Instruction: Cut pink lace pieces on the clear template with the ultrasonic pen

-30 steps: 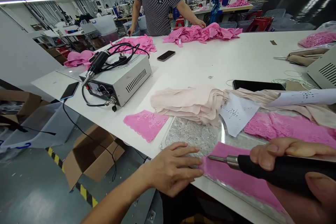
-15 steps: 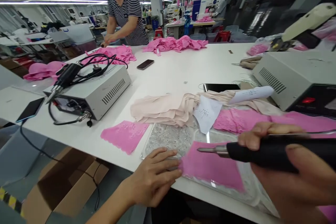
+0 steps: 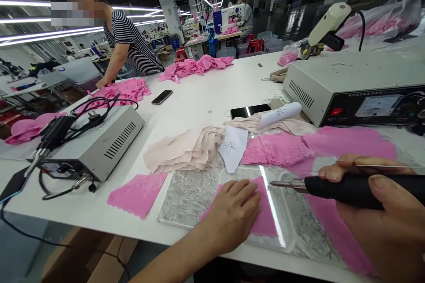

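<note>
My left hand (image 3: 232, 216) lies palm down with fingers stretched out on a pink fabric piece (image 3: 267, 221), covering much of it. That piece rests on a clear plastic sheet (image 3: 189, 192) with grey speckled areas. My right hand (image 3: 388, 216) is wrapped round a black-handled pen-like tool (image 3: 341, 190), probably an ultrasonic handpiece. Its narrow metal tip points left, just right of the fabric piece. A thin metal strip also shows along the top of the handle; its kind I cannot tell. Behind my hands are a white card template with holes (image 3: 233, 148) and folded beige fabric (image 3: 186, 148).
Another pink piece (image 3: 137, 194) lies left of the sheet, more pink lace fabric (image 3: 279, 148) behind. Grey control boxes stand left (image 3: 109, 141) and right (image 3: 352, 75). Phones (image 3: 162, 97) and pink heaps (image 3: 199, 67) lie farther back, where a person in stripes (image 3: 133, 44) stands.
My left hand has moved right, from the fabric's left edge onto its middle. The tool tip now sits off the fabric's right side. The view has turned to the right.
</note>
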Available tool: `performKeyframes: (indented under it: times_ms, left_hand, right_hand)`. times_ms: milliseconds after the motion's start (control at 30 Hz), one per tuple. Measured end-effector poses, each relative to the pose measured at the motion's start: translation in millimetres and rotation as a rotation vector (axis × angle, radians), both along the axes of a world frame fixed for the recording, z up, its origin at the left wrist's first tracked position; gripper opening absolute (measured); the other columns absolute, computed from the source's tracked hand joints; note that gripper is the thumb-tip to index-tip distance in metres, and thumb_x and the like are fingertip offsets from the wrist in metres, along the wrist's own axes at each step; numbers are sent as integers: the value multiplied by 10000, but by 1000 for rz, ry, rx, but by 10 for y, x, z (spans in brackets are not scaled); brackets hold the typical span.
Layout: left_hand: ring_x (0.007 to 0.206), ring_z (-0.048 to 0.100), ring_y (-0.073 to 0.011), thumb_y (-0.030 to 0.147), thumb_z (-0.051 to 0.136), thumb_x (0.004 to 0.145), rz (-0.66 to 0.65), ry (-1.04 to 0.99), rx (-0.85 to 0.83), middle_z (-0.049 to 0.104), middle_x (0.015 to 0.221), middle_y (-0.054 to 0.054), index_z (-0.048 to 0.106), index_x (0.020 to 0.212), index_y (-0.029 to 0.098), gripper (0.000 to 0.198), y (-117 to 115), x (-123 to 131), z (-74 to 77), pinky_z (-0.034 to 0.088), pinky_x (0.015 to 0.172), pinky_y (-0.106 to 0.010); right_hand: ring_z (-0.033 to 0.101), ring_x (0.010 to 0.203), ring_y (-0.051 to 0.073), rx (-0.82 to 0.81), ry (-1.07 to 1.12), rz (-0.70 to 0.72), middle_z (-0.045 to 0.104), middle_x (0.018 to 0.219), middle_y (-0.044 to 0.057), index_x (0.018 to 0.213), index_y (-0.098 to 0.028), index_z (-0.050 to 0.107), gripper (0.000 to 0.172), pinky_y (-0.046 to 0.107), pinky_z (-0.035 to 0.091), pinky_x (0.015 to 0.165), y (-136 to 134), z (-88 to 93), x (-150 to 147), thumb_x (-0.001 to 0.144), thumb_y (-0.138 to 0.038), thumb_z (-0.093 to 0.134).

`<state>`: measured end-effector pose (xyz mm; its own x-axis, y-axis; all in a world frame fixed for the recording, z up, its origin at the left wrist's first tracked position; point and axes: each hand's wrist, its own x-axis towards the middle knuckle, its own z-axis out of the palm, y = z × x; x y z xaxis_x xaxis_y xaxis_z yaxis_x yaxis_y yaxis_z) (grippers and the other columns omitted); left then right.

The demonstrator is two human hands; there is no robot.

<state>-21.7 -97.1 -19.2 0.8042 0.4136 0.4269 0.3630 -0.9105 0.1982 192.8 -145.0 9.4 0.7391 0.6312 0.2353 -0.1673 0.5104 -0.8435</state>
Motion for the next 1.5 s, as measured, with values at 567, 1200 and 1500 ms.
performKeyframes:
  times_ms: [567,1200,1500]
  left_hand:
    - [1262,529,-266,284,449,978,-35,146,-27,596,1316,-92,583,1233,171,310,40,9,16,456,1040,-516]
    - [1256,533,-286,368,434,984,-37,142,7,583,1336,-92,589,1226,159,355,44,27,-7,468,1025,-526]
    - [1270,517,-281,371,445,975,-47,157,-47,585,1328,-105,574,1243,156,366,44,30,9,442,1032,-555]
  right_hand:
    - [570,669,177,74,-95,125,573,788,20,868,-228,627,113,345,539,700,49,-73,29,766,-268,657]
    - [597,681,196,59,-164,145,615,789,27,899,-242,635,144,391,525,736,104,-100,-36,779,-300,690]
    - [567,679,182,57,-109,130,536,869,35,865,-224,620,128,385,556,690,101,-117,-5,740,-227,650]
